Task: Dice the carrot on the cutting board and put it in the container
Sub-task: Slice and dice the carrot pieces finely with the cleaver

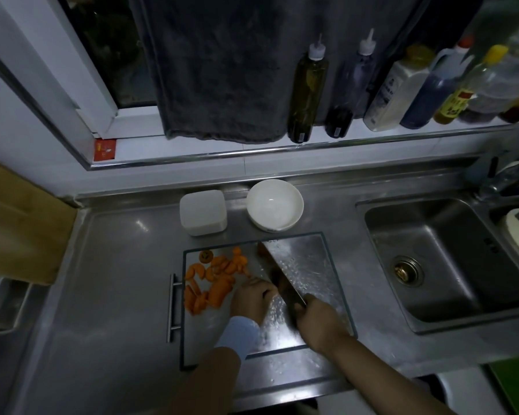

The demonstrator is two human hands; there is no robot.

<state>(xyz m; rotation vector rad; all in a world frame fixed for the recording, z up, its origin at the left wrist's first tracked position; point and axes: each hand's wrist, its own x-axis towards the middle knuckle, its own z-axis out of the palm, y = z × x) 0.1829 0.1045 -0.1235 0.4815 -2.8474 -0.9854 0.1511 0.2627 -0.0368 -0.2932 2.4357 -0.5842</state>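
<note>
Several orange carrot pieces lie on the left half of the steel cutting board. A dark carrot end sits at the board's back left corner. My right hand grips the handle of a cleaver, whose blade runs diagonally across the board toward its far edge. My left hand lies curled on the board just left of the blade, beside the carrot pieces; what is under its fingers is hidden. A white square container stands behind the board.
A white bowl stands beside the container. A steel sink lies to the right. Bottles line the sill behind, below a hanging grey towel. A wooden board leans at the left. The board's handle sticks out left.
</note>
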